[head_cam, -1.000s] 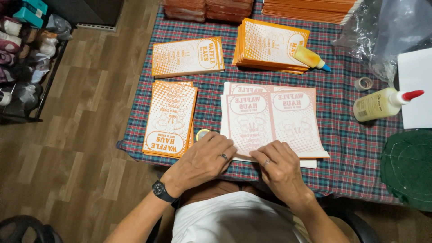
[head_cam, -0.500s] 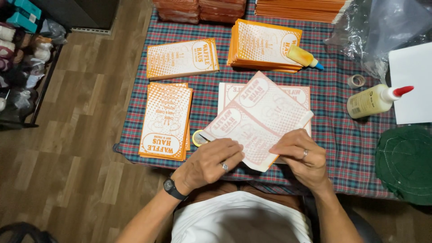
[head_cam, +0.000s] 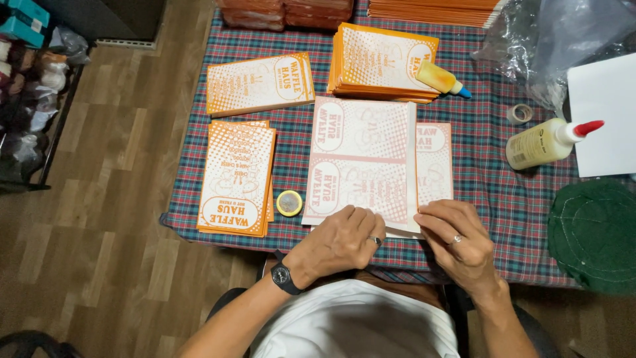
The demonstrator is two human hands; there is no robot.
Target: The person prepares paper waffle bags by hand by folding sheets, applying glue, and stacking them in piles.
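Note:
A flat printed paper sheet [head_cam: 363, 161] with pale orange dot patterns lies face down on the plaid table, over another sheet [head_cam: 435, 162] of the same kind. My left hand [head_cam: 338, 242], with a ring and a black wristwatch, presses on the sheet's near edge. My right hand [head_cam: 457, 242], also ringed, pinches the near right corner of that sheet. A small round yellow tin [head_cam: 289, 203] sits just left of the sheet.
Orange printed bags lie in stacks at left [head_cam: 238, 176], upper left [head_cam: 260, 83] and top centre [head_cam: 384, 61]. A small glue bottle [head_cam: 442, 79] rests on the top stack. A bigger red-capped glue bottle [head_cam: 546, 141], tape roll [head_cam: 520, 113], white paper [head_cam: 606, 114], plastic bag [head_cam: 563, 40] and green round mat [head_cam: 593, 235] are at right.
The top sheet was lifted and turned at an angle; now it lies flat and straight, rotated a quarter turn. Both hands have moved to its near edge.

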